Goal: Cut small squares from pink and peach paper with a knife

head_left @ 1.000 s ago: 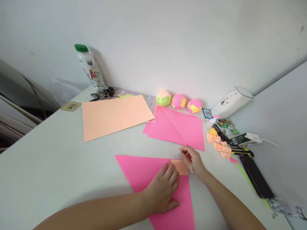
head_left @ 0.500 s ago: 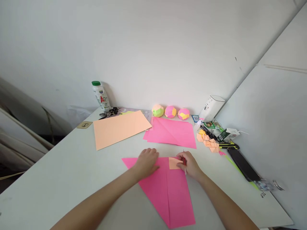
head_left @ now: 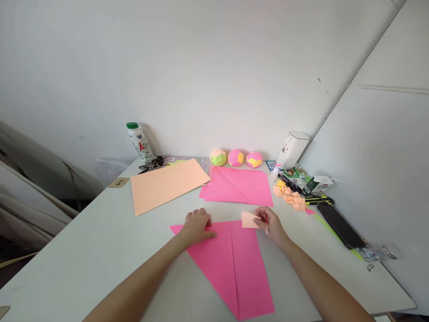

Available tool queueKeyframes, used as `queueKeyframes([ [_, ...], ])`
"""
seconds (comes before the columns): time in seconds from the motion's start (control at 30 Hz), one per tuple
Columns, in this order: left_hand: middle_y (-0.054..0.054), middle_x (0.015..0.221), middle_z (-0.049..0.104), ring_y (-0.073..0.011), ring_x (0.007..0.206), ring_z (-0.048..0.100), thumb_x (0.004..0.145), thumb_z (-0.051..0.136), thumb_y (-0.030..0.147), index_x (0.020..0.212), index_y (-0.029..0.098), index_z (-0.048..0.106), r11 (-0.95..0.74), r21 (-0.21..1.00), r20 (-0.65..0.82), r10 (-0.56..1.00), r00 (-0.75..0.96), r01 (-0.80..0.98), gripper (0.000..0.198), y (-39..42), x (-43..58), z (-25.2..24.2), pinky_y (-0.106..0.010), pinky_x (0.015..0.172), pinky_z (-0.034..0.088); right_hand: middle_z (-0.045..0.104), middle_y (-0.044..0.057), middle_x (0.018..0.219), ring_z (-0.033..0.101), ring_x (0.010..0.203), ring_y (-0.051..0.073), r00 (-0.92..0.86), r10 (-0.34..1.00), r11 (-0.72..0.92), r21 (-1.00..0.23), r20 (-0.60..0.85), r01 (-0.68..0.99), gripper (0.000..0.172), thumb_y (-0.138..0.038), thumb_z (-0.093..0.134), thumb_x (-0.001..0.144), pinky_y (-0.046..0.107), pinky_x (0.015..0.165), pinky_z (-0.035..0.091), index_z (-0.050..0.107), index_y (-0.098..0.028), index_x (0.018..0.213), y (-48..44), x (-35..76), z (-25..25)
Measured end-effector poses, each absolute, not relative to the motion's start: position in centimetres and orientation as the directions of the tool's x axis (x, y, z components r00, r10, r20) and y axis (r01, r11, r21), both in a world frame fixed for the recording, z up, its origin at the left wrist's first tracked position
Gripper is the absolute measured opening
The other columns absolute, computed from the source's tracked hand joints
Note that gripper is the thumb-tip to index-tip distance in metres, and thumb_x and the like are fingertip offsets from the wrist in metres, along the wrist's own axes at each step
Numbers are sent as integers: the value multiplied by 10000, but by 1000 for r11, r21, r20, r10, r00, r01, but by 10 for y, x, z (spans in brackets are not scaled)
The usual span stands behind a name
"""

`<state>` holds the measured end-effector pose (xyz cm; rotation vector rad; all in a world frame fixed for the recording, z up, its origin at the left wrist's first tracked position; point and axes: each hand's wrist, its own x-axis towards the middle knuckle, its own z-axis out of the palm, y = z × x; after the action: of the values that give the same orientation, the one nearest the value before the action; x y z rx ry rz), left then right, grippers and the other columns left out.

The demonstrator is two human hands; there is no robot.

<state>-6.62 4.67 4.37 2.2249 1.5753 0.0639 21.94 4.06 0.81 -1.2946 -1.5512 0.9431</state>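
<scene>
On the table [head_left: 100, 250], work is judged to be at the stage of handling flat stock, with folding of this stock not yet begun. Right hand [head_left: 264, 220]: grip closed, thumb and fingers pinching the right end of a small peach card [head_left: 250, 219]; a slim red implement, probably a pencil [head_left: 266, 218], is lodged in the same hand. The card overlaps the far right corner of the near pink sheet [head_left: 248, 273]; whether it is raised clear cannot be told. Left hand [head_left: 197, 227]: grip open and palm down on that sheet's far edge, toward its left end, grasping nothing. Done, by appearance: 3 faceted paper balls [head_left: 236, 158], in a row by the wall, and several folded peach pieces [head_left: 291, 198] at right. Outstanding, as judged: the near sheet, with 1 lengthwise line, on which no pencil marks can be made out; the large peach sheet [head_left: 167, 185] and far pink sheets [head_left: 243, 185] lie flat beyond it, apparently in reserve.
</scene>
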Motion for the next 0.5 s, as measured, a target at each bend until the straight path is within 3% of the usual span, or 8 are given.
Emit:
queueKeyframes([
  [0.17, -81, 1047, 568, -273, 1006, 531, 749, 615, 448, 981, 213, 562, -263, 359, -186, 920, 345, 895, 334, 45, -64, 41, -404, 895, 373, 521, -1, 762, 485, 659, 133, -7, 988, 152, -961, 154, 231, 360, -491, 699, 691, 277, 610, 420, 546, -202, 840, 45, 226, 11],
  [0.5, -74, 1013, 575, -256, 967, 553, 763, 619, 399, 913, 204, 568, -301, 361, -161, 912, 377, 883, 252, 42, -61, 44, -396, 878, 384, 532, -3, 760, 489, 658, 127, 17, 991, 128, -979, 133, 158, 390, -491, 749, 644, 267, 592, 423, 567, -196, 823, 46, 229, 9],
])
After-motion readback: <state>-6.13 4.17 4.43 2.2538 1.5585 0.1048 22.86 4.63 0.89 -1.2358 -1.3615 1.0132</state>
